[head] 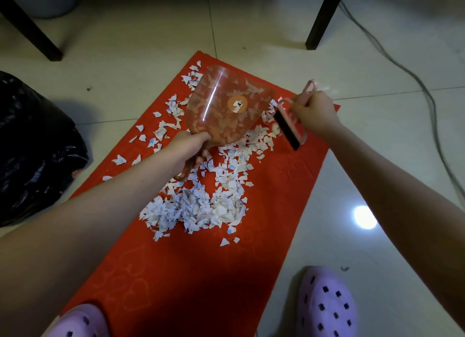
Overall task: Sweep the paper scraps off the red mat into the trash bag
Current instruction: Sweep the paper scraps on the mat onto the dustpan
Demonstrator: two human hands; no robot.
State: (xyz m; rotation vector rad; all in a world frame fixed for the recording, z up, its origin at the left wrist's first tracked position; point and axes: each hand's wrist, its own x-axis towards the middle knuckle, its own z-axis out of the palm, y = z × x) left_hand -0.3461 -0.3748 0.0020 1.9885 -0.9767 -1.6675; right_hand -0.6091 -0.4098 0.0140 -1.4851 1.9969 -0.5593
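My two bare hands reach over one red mat [289, 180] lying on a pale tiled floor [377, 160]. My left hand [188, 149] has its fingers wrapped tight round the handle of one see-through pink dustpan [226, 105], which is tipped up over the far half of the mat and carries one round orange sticker. My right hand [314, 112] has its fingers curled firmly round the handle of one small pink brush [289, 127], its black bristle strip down by the mat's right edge, just beside the dustpan.

The paper scraps [201, 205], white and far too many to count, lie on the mat: one thick heap near its middle, with looser pieces strewn up toward the dustpan and out to the left edge. One black trash bag [32, 150] sits on the floor to the left, just off the mat.

Nearest me are two lilac clogs [327, 304]. At the top stand two dark furniture legs [324, 14], and one grey cable [402, 67] trails along the right.
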